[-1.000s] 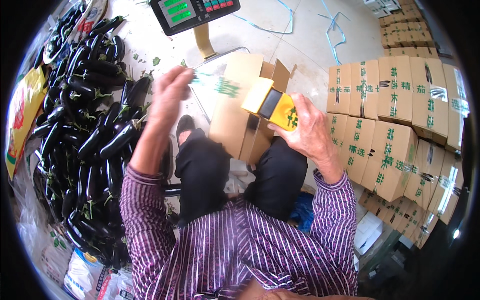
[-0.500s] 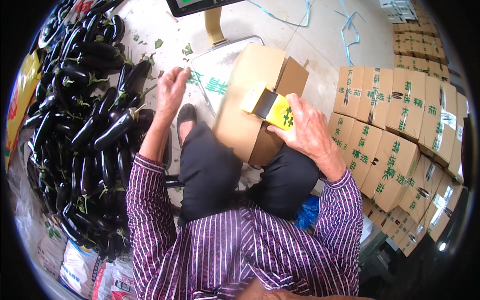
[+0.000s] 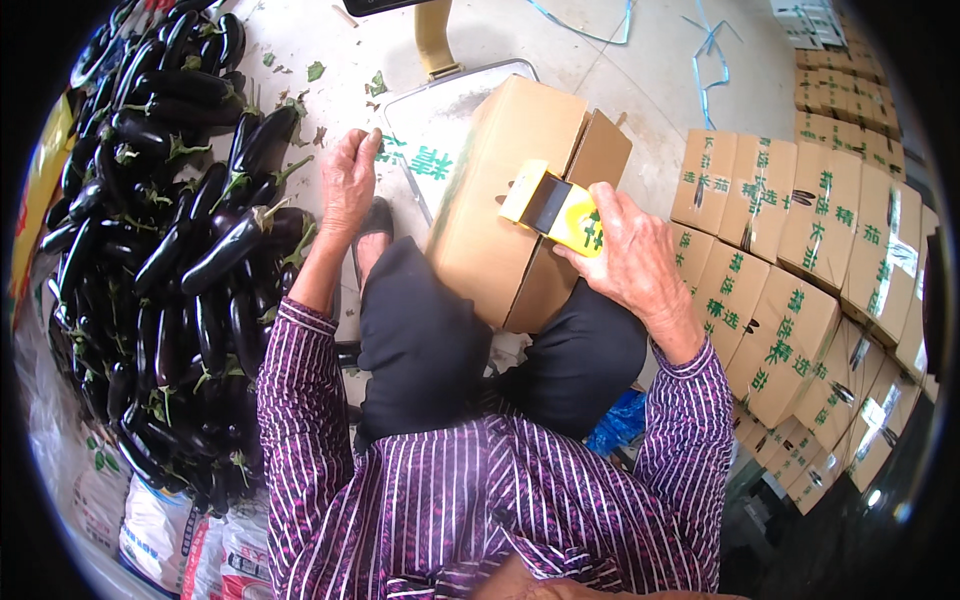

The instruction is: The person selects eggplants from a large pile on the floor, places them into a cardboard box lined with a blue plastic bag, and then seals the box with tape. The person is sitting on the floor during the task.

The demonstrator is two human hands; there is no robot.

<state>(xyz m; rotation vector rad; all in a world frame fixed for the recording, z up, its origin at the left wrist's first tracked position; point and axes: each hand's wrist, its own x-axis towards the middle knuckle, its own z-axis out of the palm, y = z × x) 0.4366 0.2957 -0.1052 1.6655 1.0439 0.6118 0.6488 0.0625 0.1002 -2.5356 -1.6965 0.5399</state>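
A brown cardboard box (image 3: 495, 190) lies tilted against my knees and over the metal platform, with a flap (image 3: 600, 155) raised along its right side. My right hand (image 3: 635, 255) is closed around a yellow tape dispenser (image 3: 570, 215) with a dark band, whose front end meets the box near the flap seam. Left of the box, my left hand (image 3: 348, 180) is closed in a pinch. From its fingertips a strip of clear tape with green print (image 3: 430, 160) runs toward the box's left side. Where the tape lies on the box is hard to see.
A large heap of dark purple eggplants (image 3: 190, 270) fills the left side. Stacked taped cardboard boxes (image 3: 770, 300) stand on the right. Beyond the box is a floor scale platform (image 3: 405, 110) with a post (image 3: 432, 40). Blue strapping (image 3: 710, 75) lies on the floor.
The box has shifted slightly right, its flap turned more upright. My right hand and the dispenser have moved a little right and down. The left hand stays pinched and has moved slightly right.
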